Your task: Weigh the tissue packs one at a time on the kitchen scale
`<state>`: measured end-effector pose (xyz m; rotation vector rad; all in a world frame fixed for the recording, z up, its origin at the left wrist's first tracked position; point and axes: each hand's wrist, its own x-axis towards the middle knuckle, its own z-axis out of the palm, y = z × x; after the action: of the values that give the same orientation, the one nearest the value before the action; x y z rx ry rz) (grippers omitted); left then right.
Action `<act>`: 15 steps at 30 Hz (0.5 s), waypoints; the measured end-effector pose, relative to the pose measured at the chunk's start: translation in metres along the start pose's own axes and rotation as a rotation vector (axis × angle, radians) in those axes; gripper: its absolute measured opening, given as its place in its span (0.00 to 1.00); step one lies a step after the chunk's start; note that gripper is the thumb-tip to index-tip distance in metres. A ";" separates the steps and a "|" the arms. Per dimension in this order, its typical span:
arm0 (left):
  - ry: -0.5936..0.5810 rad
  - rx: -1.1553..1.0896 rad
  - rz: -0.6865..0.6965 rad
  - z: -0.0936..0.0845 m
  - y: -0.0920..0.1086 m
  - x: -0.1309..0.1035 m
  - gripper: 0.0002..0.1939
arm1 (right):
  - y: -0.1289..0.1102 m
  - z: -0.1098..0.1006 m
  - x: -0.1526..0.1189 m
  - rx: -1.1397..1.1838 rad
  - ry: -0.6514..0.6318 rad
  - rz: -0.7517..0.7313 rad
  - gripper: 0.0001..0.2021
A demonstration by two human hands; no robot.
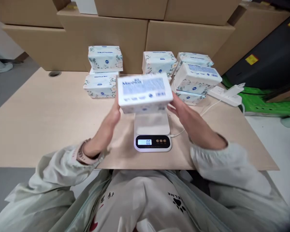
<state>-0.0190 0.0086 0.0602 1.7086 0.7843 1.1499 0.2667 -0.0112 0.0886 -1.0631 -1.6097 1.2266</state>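
A white and blue pack of tissues (145,91) is held up above a white digital scale (152,124), slightly blurred. My left hand (109,120) grips its left end, and my right hand (187,117) grips its right end. Most fingertips are hidden behind the pack. On the scale, the lit display (144,142) reads 0.0, and the pack covers the view of the plate's far part. A watch (83,154) with a pinkish strap sits on my left wrist.
Stacked tissue packs stand at the back left (101,85), back middle (159,62) and back right (195,79). Cardboard boxes (106,38) form a wall behind them. A white power strip (226,96) lies at right, and a white cable (178,133) runs to the scale.
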 end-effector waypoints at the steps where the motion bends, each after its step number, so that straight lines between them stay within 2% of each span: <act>1: -0.075 0.001 -0.019 0.009 -0.006 -0.008 0.32 | 0.009 -0.003 -0.022 0.011 0.047 0.031 0.32; 3: -0.167 0.021 -0.059 0.021 -0.021 -0.021 0.33 | 0.032 -0.003 -0.054 0.028 0.127 0.068 0.32; 6: -0.184 0.028 -0.085 0.028 -0.042 -0.030 0.37 | 0.061 0.001 -0.074 0.023 0.181 0.084 0.30; 8: -0.097 0.034 -0.078 0.028 -0.053 -0.031 0.35 | 0.074 0.001 -0.071 -0.007 0.275 0.038 0.28; 11: 0.136 0.016 -0.113 0.024 -0.069 -0.031 0.30 | 0.087 -0.002 -0.057 -0.062 0.535 -0.082 0.22; 13: 0.254 -0.017 -0.144 0.021 -0.076 -0.029 0.30 | 0.093 -0.005 -0.050 -0.056 0.677 -0.114 0.22; 15: 0.324 -0.043 -0.169 0.019 -0.079 -0.027 0.31 | 0.098 -0.007 -0.047 -0.037 0.753 -0.106 0.23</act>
<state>-0.0132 0.0100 -0.0251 1.4081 1.0721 1.3315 0.3004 -0.0378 -0.0114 -1.2476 -1.0796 0.6046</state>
